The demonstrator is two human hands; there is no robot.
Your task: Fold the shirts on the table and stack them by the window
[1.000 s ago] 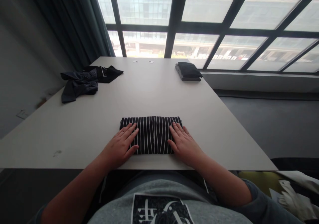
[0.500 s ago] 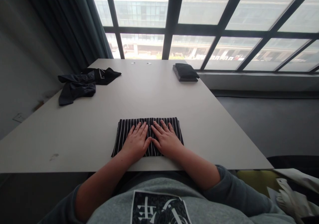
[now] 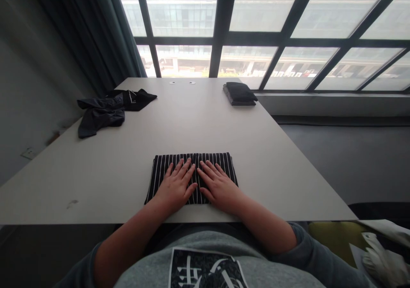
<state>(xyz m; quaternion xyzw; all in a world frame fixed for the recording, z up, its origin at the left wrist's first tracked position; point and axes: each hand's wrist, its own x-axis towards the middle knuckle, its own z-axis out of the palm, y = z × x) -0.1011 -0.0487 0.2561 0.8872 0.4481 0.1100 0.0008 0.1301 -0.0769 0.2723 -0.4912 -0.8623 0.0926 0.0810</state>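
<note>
A folded black cloth with thin white stripes [image 3: 159,173] lies near the front edge of the white table [image 3: 205,126]. My left hand [image 3: 177,185] rests flat on its middle, fingers stretched out and slightly spread. Right beside it, my right hand [image 3: 217,185] also lies flat on the cloth with its fingers apart. The two hands sit side by side with their fingers nearly touching. Neither holds anything.
A crumpled dark garment [image 3: 105,109] lies at the table's far left. A folded black stack [image 3: 239,93] sits at the far right by the window. A dark curtain [image 3: 83,36] hangs at the left. White items [image 3: 381,258] lie low at the right.
My hands moved from the cloth's two ends to its middle, where they now lie side by side. The cloth's left end has spread wider.
</note>
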